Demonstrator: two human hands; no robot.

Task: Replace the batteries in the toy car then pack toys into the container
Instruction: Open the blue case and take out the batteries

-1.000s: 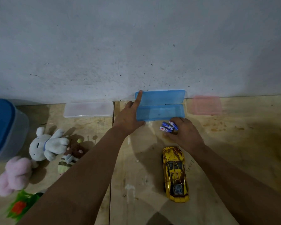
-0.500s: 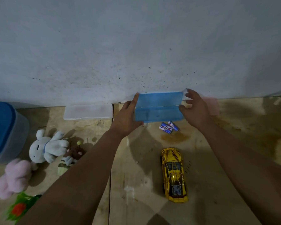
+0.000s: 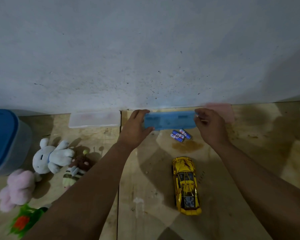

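Left hand (image 3: 134, 129) and right hand (image 3: 210, 126) grip opposite ends of the blue case (image 3: 169, 120), apparently lid down. Batteries (image 3: 180, 135) lie just beside it; car (image 3: 186, 185) nearer, untouched.

A: Where is there open room on the desk (image 3: 145, 213)?

B: The bare wood in the lower middle of the frame, between the forearms, and the whole right side.

A: And what blocks the way?

B: The wall (image 3: 145, 49) closes off the top. The yellow toy car (image 3: 186, 185) sits centre right, the batteries (image 3: 180, 135) just above it (close under the blue case (image 3: 169, 120)). Plush toys (image 3: 52, 160) and the blue-lidded container (image 3: 3, 141) crowd the left.
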